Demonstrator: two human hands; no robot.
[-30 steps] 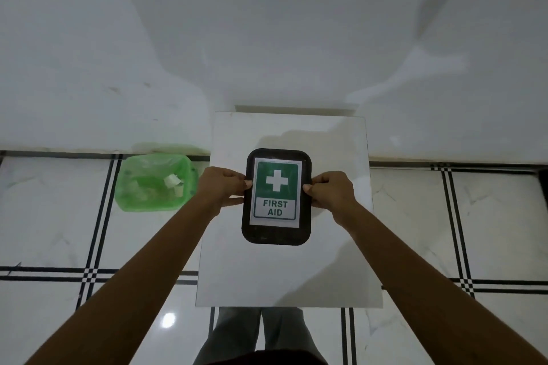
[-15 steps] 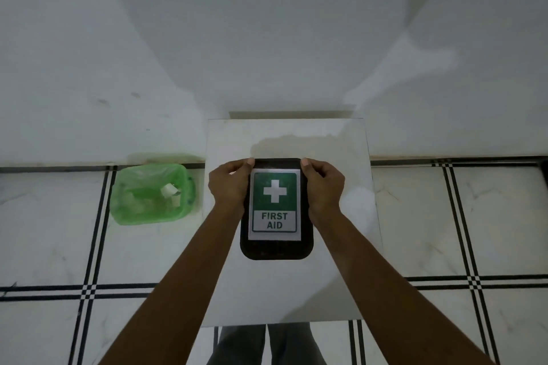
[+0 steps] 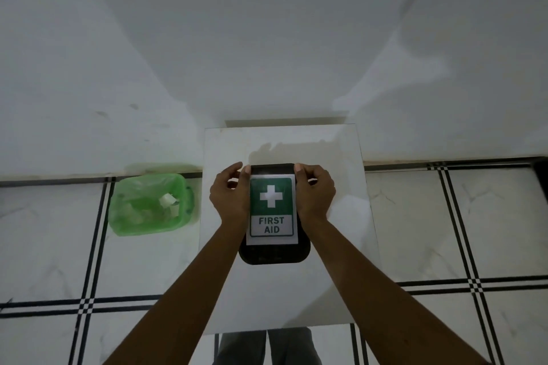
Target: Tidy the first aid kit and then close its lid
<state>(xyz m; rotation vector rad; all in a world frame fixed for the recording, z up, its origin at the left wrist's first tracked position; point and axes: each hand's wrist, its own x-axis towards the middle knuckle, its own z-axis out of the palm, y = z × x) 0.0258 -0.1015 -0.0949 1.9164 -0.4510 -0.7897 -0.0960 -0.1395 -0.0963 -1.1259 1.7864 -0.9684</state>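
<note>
The first aid kit [image 3: 272,253] is a black rounded box with its lid down, lying on a small white table [image 3: 335,151]. A green and white label reading FIRST AID covers the lid. My left hand [image 3: 229,197] presses against the kit's left side, thumb at the far left corner. My right hand [image 3: 315,194] holds the right side, thumb at the far right corner. The kit's contents are hidden under the lid.
A green plastic bin [image 3: 149,201] with scraps of paper in it stands on the tiled floor left of the table. A white wall rises behind the table. My legs show below the table's near edge.
Both hands have slid from the middle of the kit's sides up to its far corners. The kit has stayed in place on the table.
</note>
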